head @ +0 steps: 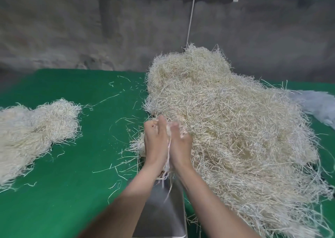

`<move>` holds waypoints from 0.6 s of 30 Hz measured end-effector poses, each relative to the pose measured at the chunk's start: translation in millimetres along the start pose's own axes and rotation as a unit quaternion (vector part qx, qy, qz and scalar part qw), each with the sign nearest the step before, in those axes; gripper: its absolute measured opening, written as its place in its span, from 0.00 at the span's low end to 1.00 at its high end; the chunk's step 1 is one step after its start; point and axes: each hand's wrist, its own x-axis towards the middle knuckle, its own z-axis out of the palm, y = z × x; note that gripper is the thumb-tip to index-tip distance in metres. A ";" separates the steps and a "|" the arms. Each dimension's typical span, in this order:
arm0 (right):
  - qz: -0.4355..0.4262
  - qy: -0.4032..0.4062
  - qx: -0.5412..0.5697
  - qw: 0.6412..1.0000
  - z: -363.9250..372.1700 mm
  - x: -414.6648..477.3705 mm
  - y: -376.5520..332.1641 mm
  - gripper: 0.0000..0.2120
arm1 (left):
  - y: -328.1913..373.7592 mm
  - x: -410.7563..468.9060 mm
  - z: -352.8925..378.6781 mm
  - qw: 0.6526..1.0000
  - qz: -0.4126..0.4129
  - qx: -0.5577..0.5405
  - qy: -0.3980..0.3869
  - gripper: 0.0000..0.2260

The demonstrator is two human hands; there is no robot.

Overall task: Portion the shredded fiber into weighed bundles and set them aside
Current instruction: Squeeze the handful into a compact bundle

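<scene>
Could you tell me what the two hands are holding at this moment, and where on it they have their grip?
Both hands, left and right, press a clump of shredded fiber between their palms, gripping its sides, at the big pile's near edge.

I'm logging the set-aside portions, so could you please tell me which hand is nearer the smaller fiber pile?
Left. The left hand sits on the side toward the smaller pile; the right hand is pressed beside it, farther away.

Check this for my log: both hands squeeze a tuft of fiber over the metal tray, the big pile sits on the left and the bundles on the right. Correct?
Sides are swapped. The head view shows the big pile on the right and the bundles on the left. Both hands, left and right, do squeeze a tuft over the metal tray.
</scene>
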 end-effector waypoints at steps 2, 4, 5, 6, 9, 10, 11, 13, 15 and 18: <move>0.068 0.041 0.073 0.994 -2.5 18.3 -14.2 0.27 | -5.1 -14.3 -1.5 0.998 0.020 -0.051 -0.007 0.10; 0.120 0.067 0.104 0.985 -7.0 27.3 -16.8 0.30 | -10.9 -20.4 -14.1 0.988 0.016 -0.146 0.039 0.09; 0.135 0.070 0.128 0.980 -9.1 30.0 -19.5 0.24 | -14.9 -20.7 -20.1 0.982 -0.006 -0.181 0.054 0.13; 0.143 0.066 0.177 0.972 -9.6 32.0 -24.9 0.16 | -21.8 -21.2 -24.1 0.976 -0.059 -0.205 0.050 0.19; 0.144 0.083 0.296 0.941 -8.2 43.2 -34.1 0.11 | -29.0 -26.7 -19.6 0.917 -0.272 -0.289 -0.048 0.42; 0.143 0.088 0.289 0.942 -6.3 45.0 -33.5 0.12 | -28.9 -25.1 -14.8 0.886 -0.311 -0.335 -0.085 0.46; 0.127 0.079 0.257 0.955 -3.1 44.5 -31.3 0.12 | -27.4 -19.0 -9.9 0.855 -0.334 -0.382 -0.112 0.49; 0.032 0.053 0.097 0.993 5.7 32.4 -22.2 0.08 | -14.8 -0.2 -3.9 0.837 -0.335 -0.415 -0.118 0.47; -0.143 0.022 -0.172 0.974 3.7 22.3 2.8 0.10 | -3.8 19.7 -3.9 0.863 -0.327 -0.379 -0.071 0.41; -0.257 -0.075 -0.390 0.881 -10.1 15.5 27.0 0.18 | -12.0 36.0 -9.5 0.895 -0.303 -0.327 0.004 0.17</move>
